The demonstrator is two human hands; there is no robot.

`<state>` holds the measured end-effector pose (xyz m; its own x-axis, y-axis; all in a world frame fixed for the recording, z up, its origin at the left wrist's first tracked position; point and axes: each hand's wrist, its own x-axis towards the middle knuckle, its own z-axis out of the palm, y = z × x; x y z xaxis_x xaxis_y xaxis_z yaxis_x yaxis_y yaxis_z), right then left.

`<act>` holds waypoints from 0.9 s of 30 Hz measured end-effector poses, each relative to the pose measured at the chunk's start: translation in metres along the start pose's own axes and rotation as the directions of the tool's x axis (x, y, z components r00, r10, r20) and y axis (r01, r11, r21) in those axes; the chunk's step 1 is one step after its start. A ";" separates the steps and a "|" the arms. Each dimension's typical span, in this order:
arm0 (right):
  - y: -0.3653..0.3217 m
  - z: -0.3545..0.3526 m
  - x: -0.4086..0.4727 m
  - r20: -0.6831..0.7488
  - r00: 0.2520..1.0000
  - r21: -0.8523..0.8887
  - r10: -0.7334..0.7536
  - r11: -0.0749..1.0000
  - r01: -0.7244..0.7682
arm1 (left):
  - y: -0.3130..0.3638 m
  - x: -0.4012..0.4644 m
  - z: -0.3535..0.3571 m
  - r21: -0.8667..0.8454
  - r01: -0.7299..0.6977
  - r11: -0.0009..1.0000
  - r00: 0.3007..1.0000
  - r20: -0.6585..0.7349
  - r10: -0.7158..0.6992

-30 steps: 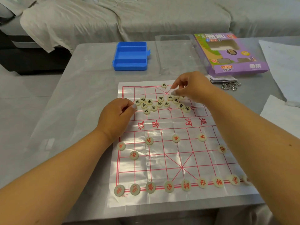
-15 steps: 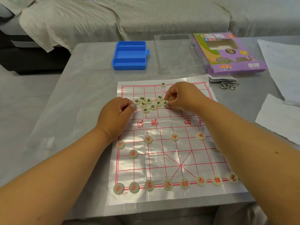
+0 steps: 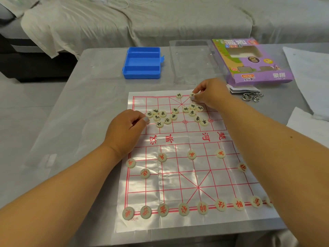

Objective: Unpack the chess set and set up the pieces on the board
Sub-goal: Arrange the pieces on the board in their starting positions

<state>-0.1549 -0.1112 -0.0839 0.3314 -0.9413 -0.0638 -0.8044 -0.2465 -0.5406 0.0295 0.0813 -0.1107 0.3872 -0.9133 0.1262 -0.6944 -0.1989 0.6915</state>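
Right hand (image 3: 211,94) fingers pinch black piece (image 3: 192,95) at board (image 3: 178,223) far edge; left hand (image 3: 125,130) fingers curled, contents unclear.
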 end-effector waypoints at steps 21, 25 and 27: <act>-0.021 0.001 -0.021 -0.005 0.992 0.038 -0.127 0.991 0.127 | 0.003 -0.001 -0.001 -0.006 0.010 1.000 1.000 0.005 -0.010; -0.030 -0.003 -0.031 0.080 0.981 0.041 -0.178 0.984 0.175 | 0.002 -0.002 -0.001 -0.008 0.014 1.000 1.000 -0.001 -0.014; -0.032 -0.005 -0.035 0.111 0.977 0.026 -0.184 0.983 0.183 | 0.002 -0.001 -0.001 -0.005 0.015 1.000 1.000 0.001 -0.015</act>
<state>-0.1432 -0.0712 -0.0602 0.5268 -0.8481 -0.0561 -0.7172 -0.4081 -0.5649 0.0279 0.0824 -0.1090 0.3973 -0.9104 0.1151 -0.6854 -0.2110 0.6969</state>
